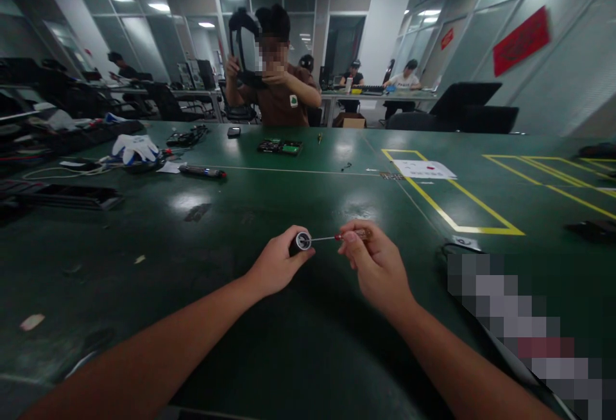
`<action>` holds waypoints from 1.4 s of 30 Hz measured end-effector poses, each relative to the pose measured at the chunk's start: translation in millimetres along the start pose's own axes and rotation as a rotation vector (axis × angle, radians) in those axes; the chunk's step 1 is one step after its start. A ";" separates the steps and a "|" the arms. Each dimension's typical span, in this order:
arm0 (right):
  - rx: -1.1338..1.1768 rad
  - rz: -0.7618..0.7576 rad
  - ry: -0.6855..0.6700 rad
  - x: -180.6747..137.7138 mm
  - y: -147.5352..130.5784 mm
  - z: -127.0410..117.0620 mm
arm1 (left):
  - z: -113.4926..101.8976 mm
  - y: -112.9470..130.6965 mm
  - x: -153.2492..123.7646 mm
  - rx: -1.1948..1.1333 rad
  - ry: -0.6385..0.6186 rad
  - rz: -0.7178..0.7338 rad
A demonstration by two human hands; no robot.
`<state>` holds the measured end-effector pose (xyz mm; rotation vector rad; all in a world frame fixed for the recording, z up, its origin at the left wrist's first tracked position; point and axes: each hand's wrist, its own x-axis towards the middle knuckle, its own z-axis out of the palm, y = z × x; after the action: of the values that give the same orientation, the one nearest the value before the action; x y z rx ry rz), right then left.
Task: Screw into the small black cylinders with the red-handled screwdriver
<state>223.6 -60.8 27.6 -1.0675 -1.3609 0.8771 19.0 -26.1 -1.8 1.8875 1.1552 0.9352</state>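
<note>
My left hand (278, 265) is closed around a black cylinder (294, 244) with a pale ring at its end, which faces toward the right and me. In my right hand (378, 266) is a screwdriver (341, 236) with a reddish see-through handle, pinched between thumb and fingers. Its thin metal shaft points left and its tip reaches the ringed end of the cylinder. Whether the tip sits inside or just at the rim is too small to tell. Both hands are above the green tabletop (231, 317).
Across the table a person (289, 86) holds up a black frame. White gloves (135, 149), a black pen-shaped tool (202, 172) and cables lie at left. A green circuit board (280, 146) lies at the far side. Yellow tape and a paper sheet (424, 169) are at right.
</note>
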 end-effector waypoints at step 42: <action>0.144 0.117 0.130 20.4 42.6 3.7 | -12.7 -6.6 7.8 0.318 -0.082 0.046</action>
<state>225.4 -28.0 -6.5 -1.0814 -1.1190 0.9599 8.0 -14.0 0.2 2.1914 1.2742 0.7229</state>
